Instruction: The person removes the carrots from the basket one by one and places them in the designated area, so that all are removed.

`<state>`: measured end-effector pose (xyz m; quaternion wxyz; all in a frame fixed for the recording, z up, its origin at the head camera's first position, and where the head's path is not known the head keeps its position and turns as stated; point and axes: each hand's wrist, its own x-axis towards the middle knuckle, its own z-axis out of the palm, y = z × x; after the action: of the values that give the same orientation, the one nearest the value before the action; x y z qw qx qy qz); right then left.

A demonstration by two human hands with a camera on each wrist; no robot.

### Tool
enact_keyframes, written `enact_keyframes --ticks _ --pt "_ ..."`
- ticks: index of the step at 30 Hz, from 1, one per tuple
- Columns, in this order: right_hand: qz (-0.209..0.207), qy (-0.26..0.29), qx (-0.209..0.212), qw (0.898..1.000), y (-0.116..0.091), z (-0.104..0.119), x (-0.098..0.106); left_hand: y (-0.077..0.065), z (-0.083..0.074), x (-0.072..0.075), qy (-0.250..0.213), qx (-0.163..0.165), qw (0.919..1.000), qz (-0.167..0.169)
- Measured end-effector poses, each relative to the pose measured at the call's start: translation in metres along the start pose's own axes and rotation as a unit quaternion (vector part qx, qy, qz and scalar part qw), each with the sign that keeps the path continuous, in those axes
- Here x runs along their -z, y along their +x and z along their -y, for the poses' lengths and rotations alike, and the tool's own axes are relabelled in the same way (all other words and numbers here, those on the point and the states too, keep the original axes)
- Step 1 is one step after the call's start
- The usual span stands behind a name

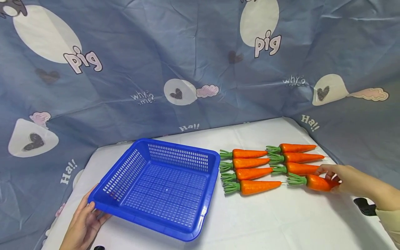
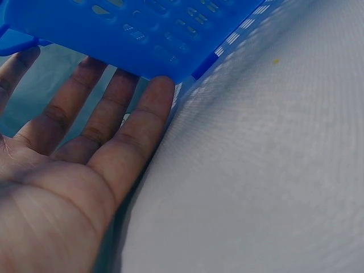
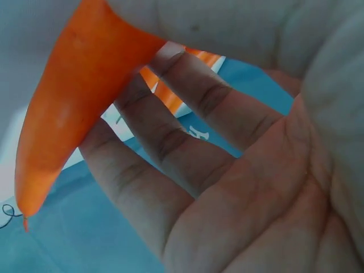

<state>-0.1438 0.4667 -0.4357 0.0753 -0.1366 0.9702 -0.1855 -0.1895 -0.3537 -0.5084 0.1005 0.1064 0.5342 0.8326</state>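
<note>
A blue plastic basket (image 1: 168, 222) with slotted walls stands on the white table, with nothing in it. My left hand (image 1: 84, 218) is at its near-left corner; in the left wrist view the fairly straight fingers (image 2: 133, 128) touch the basket's side (image 2: 114, 40). On the right, my right hand (image 1: 340, 177) grips a carrot (image 1: 317, 183) with a green top, around its tapered half. In the right wrist view, thumb and fingertips pinch this carrot (image 3: 62, 114), its thin tip sticking out past them. Whether it touches the table, I cannot tell.
Several more carrots lie in two columns right of the basket, a left column (image 1: 253, 173) and a right column (image 1: 300, 158), green tops leftward. A patterned blue-grey cloth (image 1: 200, 69) hangs behind the table (image 1: 250, 222). A black object (image 1: 365, 207) lies near the right forearm.
</note>
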Motion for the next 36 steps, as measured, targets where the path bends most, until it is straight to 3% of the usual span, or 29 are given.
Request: enact_keyframes --ticks 11,16,22,30,36 --pt "0.019 0.003 -0.024 1.000 0.007 -0.003 -0.004 0.000 0.000 -0.001 -0.005 -0.004 1.0000 0.005" --pt "-0.008 -0.016 -0.003 1.000 0.008 -0.003 -0.009 0.000 -0.001 -0.002 -0.017 -0.005 0.9998 0.005" --pt "-0.023 -0.021 0.021 0.999 0.012 -0.001 -0.013 0.001 0.002 0.000 -0.042 -0.017 0.9986 0.028" --pt "-0.064 -0.025 0.091 0.994 0.018 0.000 -0.020 0.000 0.001 0.001 -0.043 -0.014 0.9984 0.034" --pt "-0.055 -0.027 0.078 0.995 0.021 0.006 -0.020 0.000 0.000 -0.001 -0.033 -0.005 0.9990 0.031"
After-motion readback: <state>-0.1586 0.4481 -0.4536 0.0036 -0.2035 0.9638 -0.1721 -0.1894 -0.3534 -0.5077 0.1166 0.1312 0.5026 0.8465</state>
